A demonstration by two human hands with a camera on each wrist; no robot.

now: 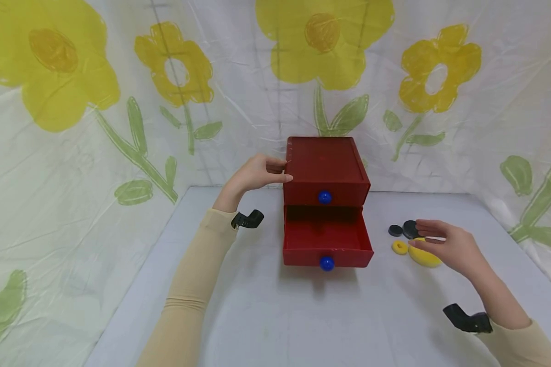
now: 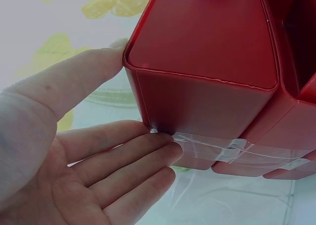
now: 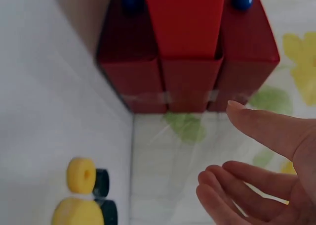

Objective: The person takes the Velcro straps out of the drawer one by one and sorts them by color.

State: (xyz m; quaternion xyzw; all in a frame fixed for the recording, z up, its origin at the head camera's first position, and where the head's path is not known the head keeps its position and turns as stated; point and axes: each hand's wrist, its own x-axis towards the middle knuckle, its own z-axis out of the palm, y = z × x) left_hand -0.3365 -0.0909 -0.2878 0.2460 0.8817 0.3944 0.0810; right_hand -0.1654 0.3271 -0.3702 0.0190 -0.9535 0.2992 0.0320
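A red chest of drawers (image 1: 326,158) with blue knobs stands at the back of the table. Its middle drawer (image 1: 323,237) is pulled out and looks bare inside; the top drawer (image 1: 303,194) is closed. My left hand (image 1: 254,175) touches the chest's upper left edge, its fingers fairly straight against the side and the thumb at the front corner. Above the small round pieces at the right hovers my right hand (image 1: 454,247), fingers relaxed and holding nothing. It partly hides a large yellow piece (image 1: 424,257) and a larger black disc (image 1: 410,229).
A small yellow ring (image 1: 399,247) and a small black disc (image 1: 395,230) lie right of the chest. The white table (image 1: 266,316) meets a hanging sheet (image 1: 243,102) with painted yellow flowers behind. Clear tape (image 2: 232,148) runs along the chest's side.
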